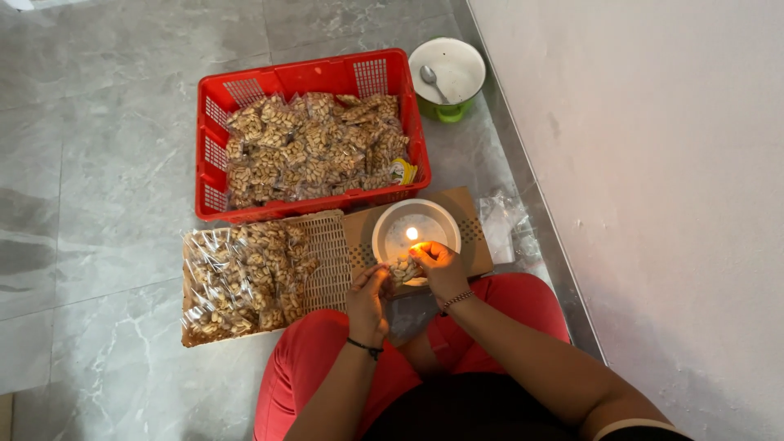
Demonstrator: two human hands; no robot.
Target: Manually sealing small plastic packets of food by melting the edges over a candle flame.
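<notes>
Floor (114, 163): grey tile, with a person sitting on it.
Red basket (302, 77): full of peanut packets.
Large bag (241, 282): loose peanuts, beside the knees.
White bowl (388, 229): holds a lit candle (412, 235).
Peanut packet (402, 268): small, light, crinkly and slippery; likely best pinched at the top edge, near the flame.
Left hand (369, 292): closed on the packet.
Right hand (441, 263): pinching its other end.

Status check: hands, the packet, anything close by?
Both hands, left hand and right hand, pinch a small peanut packet. Packet edge beside the flame in the white bowl. Red basket of packets beyond.
</notes>
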